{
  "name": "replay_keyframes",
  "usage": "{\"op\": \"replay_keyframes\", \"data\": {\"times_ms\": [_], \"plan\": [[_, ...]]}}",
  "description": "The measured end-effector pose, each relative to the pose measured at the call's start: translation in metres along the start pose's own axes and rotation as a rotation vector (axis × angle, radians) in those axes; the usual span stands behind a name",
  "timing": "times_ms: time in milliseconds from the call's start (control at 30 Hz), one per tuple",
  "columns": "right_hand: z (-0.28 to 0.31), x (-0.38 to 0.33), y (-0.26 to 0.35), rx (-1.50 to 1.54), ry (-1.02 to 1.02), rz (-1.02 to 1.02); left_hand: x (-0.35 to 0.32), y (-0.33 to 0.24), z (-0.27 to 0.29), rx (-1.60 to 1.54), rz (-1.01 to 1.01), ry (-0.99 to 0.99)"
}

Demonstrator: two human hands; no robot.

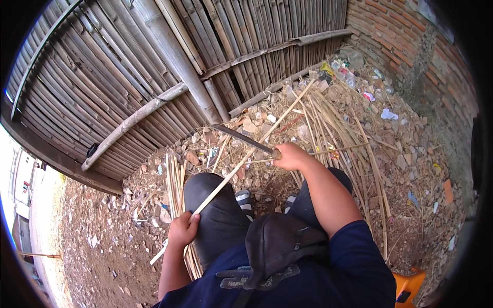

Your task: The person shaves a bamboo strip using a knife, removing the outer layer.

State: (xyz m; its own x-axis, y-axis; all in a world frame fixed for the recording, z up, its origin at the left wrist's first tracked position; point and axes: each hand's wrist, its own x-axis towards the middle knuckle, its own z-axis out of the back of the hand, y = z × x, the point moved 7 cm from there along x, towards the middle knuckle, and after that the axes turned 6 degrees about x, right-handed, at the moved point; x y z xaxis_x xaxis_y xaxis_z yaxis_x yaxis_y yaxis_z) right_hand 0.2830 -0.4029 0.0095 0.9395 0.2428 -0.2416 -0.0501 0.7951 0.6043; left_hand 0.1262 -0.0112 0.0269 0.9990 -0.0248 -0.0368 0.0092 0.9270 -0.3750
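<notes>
My left hand [183, 230] is closed round the lower part of a long pale bamboo strip [220, 187]. The strip slants over my left thigh and up toward the fence. In my right hand [291, 156] is the handle of a machete [244, 137], its dark blade pointing left and crossing near the strip. Whether the blade touches the strip I cannot tell. A thin stick [341, 149] shows on both sides of my right hand; whether the fingers hold it too is hidden. One bundle of bamboo strips [175, 187] lies by my left leg, another pile [331, 120] at front right.
A bamboo fence [128, 77] stands ahead and left, a brick wall [426, 66] on the right. Stones, dry straw and litter [389, 114] cover the ground. Part of an orange plastic seat [409, 287] shows at lower right. A dark bag [275, 244] rests on my front.
</notes>
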Motion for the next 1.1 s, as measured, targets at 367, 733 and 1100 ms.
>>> {"op": "replay_keyframes", "data": {"times_ms": [367, 733, 1100], "plan": [[0.0, -0.002, 0.001, 0.028, -0.017, 0.007, 0.0, 0.0, 0.0, 0.017, 0.006, 0.001], [0.002, 0.0, 0.001, 0.041, 0.002, -0.029, 0.0, 0.0, -0.001, 0.014, 0.013, 0.009], [0.004, -0.005, 0.013, 0.015, 0.036, 0.035, -0.001, 0.002, -0.002, -0.011, 0.023, 0.02]]}}
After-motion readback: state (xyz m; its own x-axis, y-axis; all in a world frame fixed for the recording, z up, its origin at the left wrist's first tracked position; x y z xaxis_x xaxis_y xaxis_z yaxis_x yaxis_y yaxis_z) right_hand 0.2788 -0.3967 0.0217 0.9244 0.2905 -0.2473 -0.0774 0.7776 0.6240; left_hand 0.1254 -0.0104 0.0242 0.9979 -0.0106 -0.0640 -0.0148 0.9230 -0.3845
